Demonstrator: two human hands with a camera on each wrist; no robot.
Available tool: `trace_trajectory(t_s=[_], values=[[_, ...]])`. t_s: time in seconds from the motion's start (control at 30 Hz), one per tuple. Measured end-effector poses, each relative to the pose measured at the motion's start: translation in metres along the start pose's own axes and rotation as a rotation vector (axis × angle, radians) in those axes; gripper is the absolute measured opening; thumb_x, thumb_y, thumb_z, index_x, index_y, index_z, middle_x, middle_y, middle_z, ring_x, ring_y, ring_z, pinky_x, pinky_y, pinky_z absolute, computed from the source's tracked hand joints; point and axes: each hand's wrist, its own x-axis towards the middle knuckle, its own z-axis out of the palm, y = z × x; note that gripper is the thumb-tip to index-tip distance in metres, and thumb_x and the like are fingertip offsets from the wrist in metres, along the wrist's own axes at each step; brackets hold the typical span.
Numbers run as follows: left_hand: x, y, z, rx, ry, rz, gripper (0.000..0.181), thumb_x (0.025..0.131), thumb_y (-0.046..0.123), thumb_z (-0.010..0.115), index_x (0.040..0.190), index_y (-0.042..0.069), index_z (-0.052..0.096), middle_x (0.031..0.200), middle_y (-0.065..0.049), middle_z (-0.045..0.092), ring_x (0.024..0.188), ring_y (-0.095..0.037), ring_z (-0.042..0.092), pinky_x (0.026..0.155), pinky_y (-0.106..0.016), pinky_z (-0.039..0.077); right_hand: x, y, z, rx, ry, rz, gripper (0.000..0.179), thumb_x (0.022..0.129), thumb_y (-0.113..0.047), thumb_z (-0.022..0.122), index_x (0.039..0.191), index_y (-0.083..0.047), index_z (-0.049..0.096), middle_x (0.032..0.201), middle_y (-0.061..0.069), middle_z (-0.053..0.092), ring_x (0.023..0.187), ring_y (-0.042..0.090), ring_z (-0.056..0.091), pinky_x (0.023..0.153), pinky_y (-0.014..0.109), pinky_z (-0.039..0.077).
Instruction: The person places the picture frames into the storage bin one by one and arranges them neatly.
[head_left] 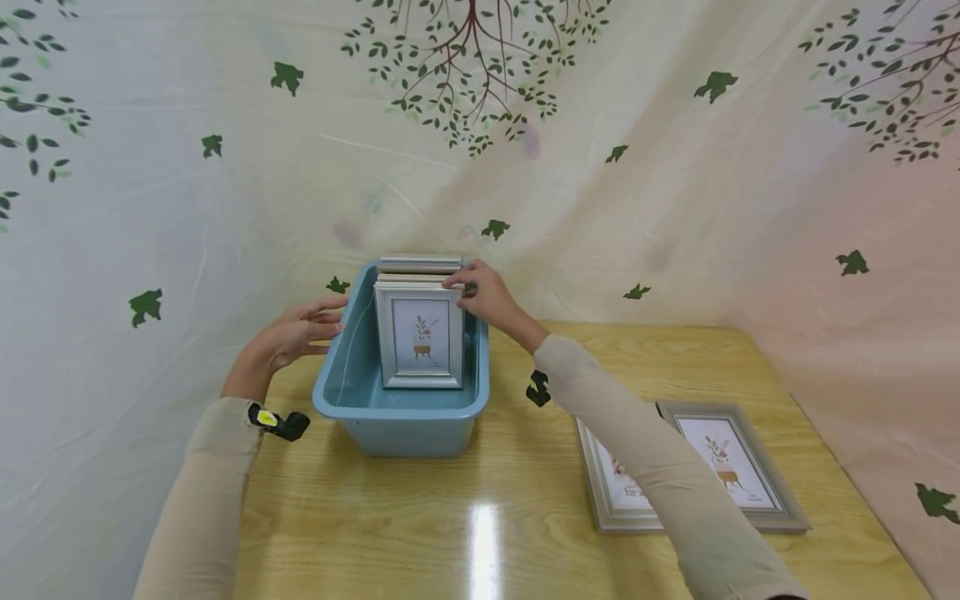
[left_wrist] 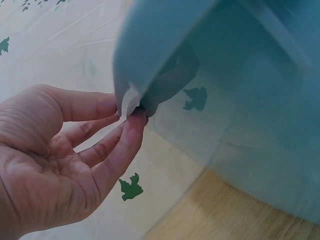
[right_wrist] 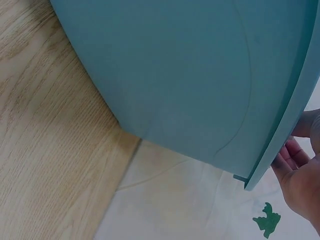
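A blue plastic bin point(head_left: 405, 433) stands on the table, with several picture frames upright in a row inside it. The front picture frame point(head_left: 383, 342) is silver and shows a potted plant print. My left hand point(head_left: 296, 333) is at the bin's left rim; in the left wrist view its thumb and fingertips pinch that rim point(left_wrist: 131, 55). Over the right rim reaches my right hand point(head_left: 491, 296), its fingers and thumb at the top right corner of the front frame, pinching it. From the right wrist view, the bin wall point(right_wrist: 175, 75) hides those fingertips.
Right of the bin, two larger grey picture frames lie on the wooden table: a left frame point(head_left: 597, 492), partly under my right sleeve, and a right frame point(head_left: 780, 479). A pale curtain point(head_left: 570, 208) with leaf prints hangs behind the table.
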Motion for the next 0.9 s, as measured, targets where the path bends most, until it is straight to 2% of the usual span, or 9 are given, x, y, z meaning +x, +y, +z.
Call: trace_trajectory(t_s=[0.3,0.6,0.9], values=[[-0.0008,-0.001,-0.0007,-0.01,-0.011,0.005,0.07,0.106,0.015,0.055,0.165,0.017,0.017,0.166,-0.024,0.024,0.15,-0.045,0.03,0.117,-0.067,0.033,0.0027,0.0019,0.0029,-0.01,0.01,0.009,0.033,0.089,0.008,0.072,0.119,-0.005,0.075,0.112,0.013,0.053,0.106,0.027,0.059,0.096,0.035,0.059],[0.0026,-0.0017,-0.0028,-0.015,-0.017,0.016,0.07,0.107,0.015,0.053,0.165,0.015,0.014,0.164,-0.026,0.026,0.148,-0.046,0.033,0.117,-0.066,0.034,0.0019,0.0015,-0.0022,0.022,-0.008,0.002,0.032,0.09,0.006,0.07,0.12,-0.005,0.074,0.117,0.014,0.055,0.107,0.029,0.058,0.096,0.039,0.058],[0.0023,-0.0029,-0.0017,-0.005,-0.008,0.013,0.069,0.107,0.017,0.055,0.165,0.016,0.017,0.164,-0.025,0.028,0.148,-0.045,0.033,0.117,-0.065,0.035,-0.0011,0.0016,-0.0069,0.008,-0.028,0.019,0.03,0.092,0.004,0.071,0.12,-0.005,0.074,0.122,0.014,0.058,0.112,0.029,0.06,0.098,0.039,0.058]])
